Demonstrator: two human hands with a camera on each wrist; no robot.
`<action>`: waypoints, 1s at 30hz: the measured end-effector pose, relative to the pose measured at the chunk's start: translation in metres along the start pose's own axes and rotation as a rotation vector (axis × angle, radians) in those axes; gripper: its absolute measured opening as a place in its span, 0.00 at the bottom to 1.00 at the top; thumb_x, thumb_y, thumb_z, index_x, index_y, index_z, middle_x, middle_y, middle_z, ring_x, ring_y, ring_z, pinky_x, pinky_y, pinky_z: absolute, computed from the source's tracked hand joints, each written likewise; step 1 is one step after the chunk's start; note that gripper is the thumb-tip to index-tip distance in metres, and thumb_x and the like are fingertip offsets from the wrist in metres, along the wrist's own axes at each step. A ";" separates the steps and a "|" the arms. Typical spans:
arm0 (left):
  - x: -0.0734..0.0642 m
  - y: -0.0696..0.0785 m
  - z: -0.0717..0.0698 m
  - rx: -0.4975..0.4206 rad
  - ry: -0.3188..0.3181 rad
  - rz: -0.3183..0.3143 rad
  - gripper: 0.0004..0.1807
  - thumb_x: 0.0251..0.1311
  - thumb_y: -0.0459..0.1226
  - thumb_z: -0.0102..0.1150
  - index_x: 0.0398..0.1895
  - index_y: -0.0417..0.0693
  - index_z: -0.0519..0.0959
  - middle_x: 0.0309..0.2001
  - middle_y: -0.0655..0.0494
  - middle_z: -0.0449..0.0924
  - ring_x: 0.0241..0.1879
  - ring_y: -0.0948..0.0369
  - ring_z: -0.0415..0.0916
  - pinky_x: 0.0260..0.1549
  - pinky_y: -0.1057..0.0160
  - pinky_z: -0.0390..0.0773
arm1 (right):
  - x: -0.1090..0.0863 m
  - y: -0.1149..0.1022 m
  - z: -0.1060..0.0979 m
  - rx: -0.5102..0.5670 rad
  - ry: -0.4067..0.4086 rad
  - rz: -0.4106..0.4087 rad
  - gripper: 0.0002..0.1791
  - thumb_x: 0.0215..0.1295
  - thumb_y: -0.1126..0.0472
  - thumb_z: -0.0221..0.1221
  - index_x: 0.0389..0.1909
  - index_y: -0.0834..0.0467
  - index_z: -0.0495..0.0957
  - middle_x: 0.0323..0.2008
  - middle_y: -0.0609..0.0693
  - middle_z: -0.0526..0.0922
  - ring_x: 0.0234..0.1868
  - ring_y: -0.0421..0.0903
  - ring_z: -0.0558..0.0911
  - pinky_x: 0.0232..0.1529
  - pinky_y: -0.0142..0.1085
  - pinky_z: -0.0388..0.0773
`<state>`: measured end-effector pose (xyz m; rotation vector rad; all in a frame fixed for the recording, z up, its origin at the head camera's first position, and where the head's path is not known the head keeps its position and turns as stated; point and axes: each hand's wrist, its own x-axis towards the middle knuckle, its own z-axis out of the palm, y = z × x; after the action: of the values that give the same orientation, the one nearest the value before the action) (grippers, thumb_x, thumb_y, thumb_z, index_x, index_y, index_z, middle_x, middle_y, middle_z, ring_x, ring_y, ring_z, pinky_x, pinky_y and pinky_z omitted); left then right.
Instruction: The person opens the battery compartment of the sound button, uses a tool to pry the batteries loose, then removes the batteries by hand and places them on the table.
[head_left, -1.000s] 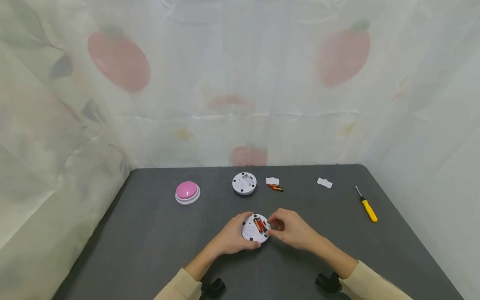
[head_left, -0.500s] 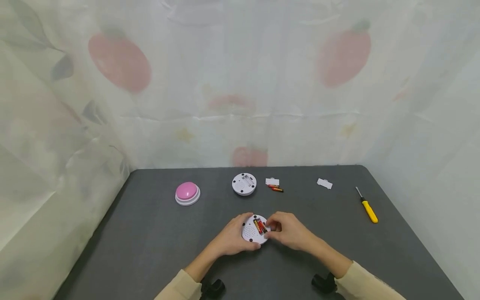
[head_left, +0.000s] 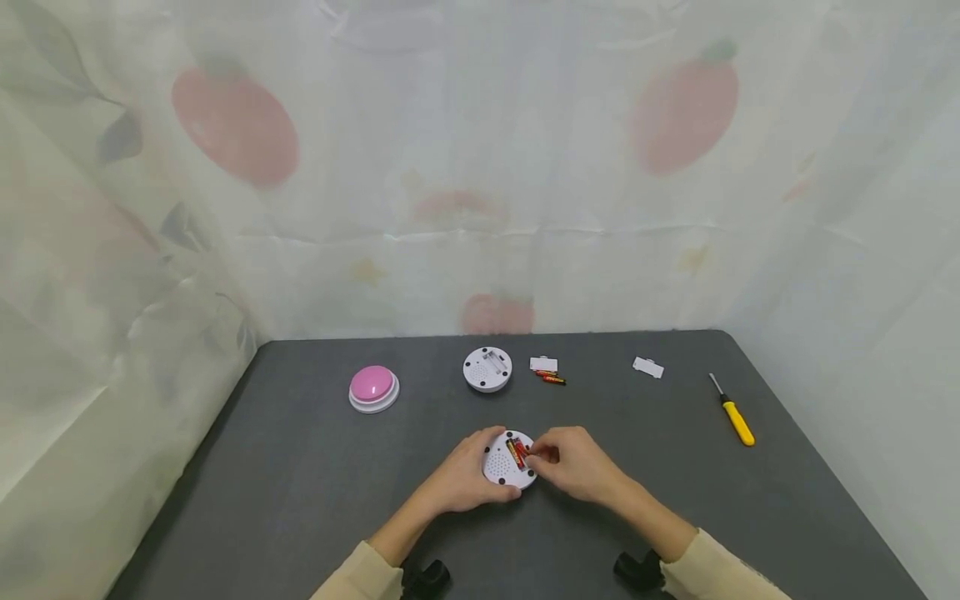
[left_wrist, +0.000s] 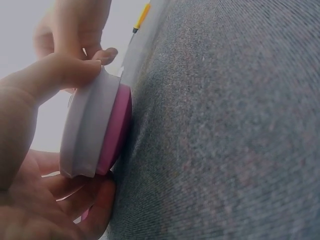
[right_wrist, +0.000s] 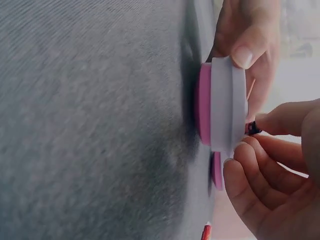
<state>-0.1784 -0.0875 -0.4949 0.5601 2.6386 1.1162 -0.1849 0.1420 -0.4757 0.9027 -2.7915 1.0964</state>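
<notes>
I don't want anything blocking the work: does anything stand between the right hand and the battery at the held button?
Nothing visible: the right hand pinches the battery by its dark end, while the left hand holds the upturned button by its rim.

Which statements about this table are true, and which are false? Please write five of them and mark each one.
1. The left hand holds an upside-down button. True.
2. Its pink dome faces upward. False: it faces down, toward the table.
3. The right hand pinches a battery at that button. True.
4. The yellow screwdriver lies to the left of both hands. False: it lies to their right.
5. Two loose batteries lie beside a white cover. True.
</notes>
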 end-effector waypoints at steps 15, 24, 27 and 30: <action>-0.001 0.003 0.000 -0.008 0.006 -0.009 0.52 0.45 0.53 0.76 0.72 0.42 0.66 0.67 0.45 0.70 0.58 0.51 0.69 0.54 0.48 0.69 | 0.008 -0.025 0.001 -0.219 0.074 0.047 0.03 0.58 0.67 0.66 0.33 0.58 0.85 0.25 0.41 0.75 0.26 0.37 0.71 0.28 0.31 0.71; 0.000 0.002 0.002 -0.001 0.009 -0.022 0.53 0.44 0.54 0.76 0.73 0.43 0.66 0.67 0.45 0.70 0.60 0.51 0.68 0.55 0.46 0.69 | 0.002 -0.006 -0.013 -0.029 0.099 0.094 0.07 0.57 0.70 0.63 0.34 0.56 0.85 0.29 0.40 0.76 0.30 0.38 0.73 0.32 0.33 0.73; 0.000 0.002 0.003 0.009 0.015 -0.011 0.53 0.44 0.54 0.76 0.73 0.43 0.66 0.67 0.44 0.70 0.61 0.50 0.68 0.57 0.46 0.69 | -0.001 0.003 -0.019 0.040 0.098 0.149 0.09 0.58 0.70 0.61 0.36 0.55 0.84 0.31 0.41 0.77 0.31 0.38 0.73 0.33 0.33 0.74; 0.000 0.002 0.003 0.016 0.022 -0.003 0.53 0.44 0.54 0.76 0.73 0.42 0.66 0.67 0.44 0.70 0.62 0.50 0.68 0.57 0.46 0.69 | -0.004 0.010 -0.026 0.072 0.107 0.199 0.10 0.59 0.70 0.61 0.37 0.56 0.85 0.31 0.42 0.79 0.31 0.40 0.74 0.34 0.34 0.74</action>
<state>-0.1766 -0.0843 -0.4958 0.5499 2.6685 1.1080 -0.1913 0.1661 -0.4634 0.5596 -2.8172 1.2363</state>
